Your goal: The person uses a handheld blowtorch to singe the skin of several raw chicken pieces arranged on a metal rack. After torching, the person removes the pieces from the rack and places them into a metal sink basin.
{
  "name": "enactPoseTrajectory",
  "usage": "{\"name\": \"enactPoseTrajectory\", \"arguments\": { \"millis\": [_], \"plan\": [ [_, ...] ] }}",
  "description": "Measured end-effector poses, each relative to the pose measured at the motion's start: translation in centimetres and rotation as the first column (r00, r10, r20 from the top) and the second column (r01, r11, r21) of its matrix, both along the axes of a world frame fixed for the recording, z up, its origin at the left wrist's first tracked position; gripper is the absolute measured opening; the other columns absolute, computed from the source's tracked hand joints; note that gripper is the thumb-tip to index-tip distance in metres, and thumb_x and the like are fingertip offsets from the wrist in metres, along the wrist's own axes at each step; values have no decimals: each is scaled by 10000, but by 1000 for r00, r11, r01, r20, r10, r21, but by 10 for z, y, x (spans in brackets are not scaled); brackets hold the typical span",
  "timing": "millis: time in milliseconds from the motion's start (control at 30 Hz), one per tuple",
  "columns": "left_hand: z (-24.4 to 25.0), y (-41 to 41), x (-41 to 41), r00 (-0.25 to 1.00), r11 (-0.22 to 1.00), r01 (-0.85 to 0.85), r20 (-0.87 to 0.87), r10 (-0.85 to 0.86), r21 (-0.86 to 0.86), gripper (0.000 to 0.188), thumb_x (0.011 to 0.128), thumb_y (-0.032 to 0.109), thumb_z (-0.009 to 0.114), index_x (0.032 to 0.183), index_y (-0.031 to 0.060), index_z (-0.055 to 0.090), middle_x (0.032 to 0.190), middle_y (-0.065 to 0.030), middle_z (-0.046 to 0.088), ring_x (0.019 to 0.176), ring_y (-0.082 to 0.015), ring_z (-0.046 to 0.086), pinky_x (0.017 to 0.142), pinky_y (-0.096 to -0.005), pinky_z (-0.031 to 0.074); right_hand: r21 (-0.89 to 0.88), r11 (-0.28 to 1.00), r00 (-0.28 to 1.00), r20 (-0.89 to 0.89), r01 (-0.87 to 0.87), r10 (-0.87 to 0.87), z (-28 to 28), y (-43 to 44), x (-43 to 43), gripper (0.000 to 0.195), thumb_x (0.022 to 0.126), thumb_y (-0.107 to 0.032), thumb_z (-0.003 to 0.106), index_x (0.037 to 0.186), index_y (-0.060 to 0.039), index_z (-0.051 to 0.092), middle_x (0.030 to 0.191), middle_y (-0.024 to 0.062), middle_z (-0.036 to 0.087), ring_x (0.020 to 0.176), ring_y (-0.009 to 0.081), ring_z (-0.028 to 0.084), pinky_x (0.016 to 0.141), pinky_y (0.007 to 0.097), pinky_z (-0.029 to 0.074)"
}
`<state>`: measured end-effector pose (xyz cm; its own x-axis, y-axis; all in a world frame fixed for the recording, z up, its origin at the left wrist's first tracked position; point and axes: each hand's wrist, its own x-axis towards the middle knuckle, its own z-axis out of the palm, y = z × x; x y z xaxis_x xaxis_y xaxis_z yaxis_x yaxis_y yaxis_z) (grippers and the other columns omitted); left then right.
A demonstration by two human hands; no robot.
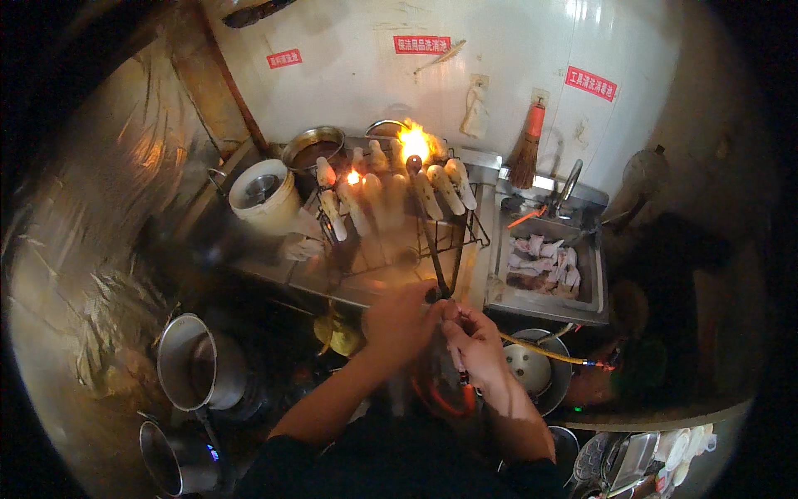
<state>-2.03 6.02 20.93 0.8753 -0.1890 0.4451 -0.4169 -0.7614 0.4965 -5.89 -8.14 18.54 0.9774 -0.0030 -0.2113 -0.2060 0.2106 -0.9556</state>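
A gas torch with a long metal tube (pixel 431 234) points away from me, and a bright flame (pixel 414 142) burns at its head. My left hand (pixel 402 321) is closed around the near end of the tube. Just right of it, my right hand (pixel 477 346) grips the torch's handle, from which a red-orange hose (pixel 458 408) hangs. Several pale, long meat pieces, perhaps trotters or hocks (pixel 444 189), stand or lean on a black wire rack (pixel 480 227). The flame is at the rear pieces, and a smaller flame (pixel 354 177) burns among those at the left.
Left of the rack stand a white bucket (pixel 265 209) and a metal pot (pixel 313 148) with dark liquid. At right, a steel sink (pixel 596 274) holds raw meat pieces (pixel 542 262); a brush (pixel 528 146) hangs above. Large pots (pixel 187 362) stand at lower left, a metal basin (pixel 564 387) at lower right.
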Motion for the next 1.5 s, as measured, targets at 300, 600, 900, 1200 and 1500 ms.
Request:
{"name": "enactPoseTrajectory", "arguments": {
  "millis": [300, 600, 900, 1200, 1500],
  "plan": [
    [3, 16, 9, 1000, 1000, -2, -28, 2, 29, 333, 798, 355, 600, 1009, 97, 602, 892, -121, 630, 818, -303, 608, 711, -408, 472, 37, 999, 994, 107, 23, -27, -12, 21, 6, 117, 876, -65, 549, 992, -72, 539, 676, -14, 474, 451, 52, 370, 365, 205, 252],
    [8, 21, 12, 980, 981, 192, -47, -192, -4, 341, 802, 371, 595, 999, 94, 613, 857, -129, 626, 797, -295, 605, 709, -421, 459, -51, 988, 968, 212, 145, -132, -13, 28, -11, 249, 867, -59, 562, 1114, -64, 531, 748, -15, 516, 509, 47, 414, 390, 199, 287],
    [0, 1, -2, 889, 885, 457, 90, -450, -92, 323, 764, 374, 660, 926, 98, 619, 816, -114, 640, 728, -301, 625, 631, -392, 498, -65, 988, 989, 46, 143, -141, 16, 1, -59, 303, 879, -62, 542, 1171, -1, 489, 732, 19, 524, 445, 62, 405, 375, 201, 296],
    [8, 11, -2, 824, 815, 566, 81, -560, -122, 259, 791, 208, 621, 1000, 62, 574, 844, -120, 593, 742, -313, 580, 615, -401, 460, -14, 994, 994, 5, 109, -109, 22, 5, -60, 241, 881, -71, 536, 1111, -8, 502, 708, 13, 515, 420, 55, 378, 380, 197, 277],
    [2, 24, -2, 795, 795, 604, 100, -598, -57, 302, 730, 125, 658, 1025, 108, 598, 1008, -88, 617, 784, -294, 620, 630, -383, 508, 6, 999, 997, -59, 51, -51, 22, 8, -57, 265, 877, -71, 547, 1129, -11, 493, 687, 8, 511, 418, 47, 384, 375, 190, 272]
  ]
}}
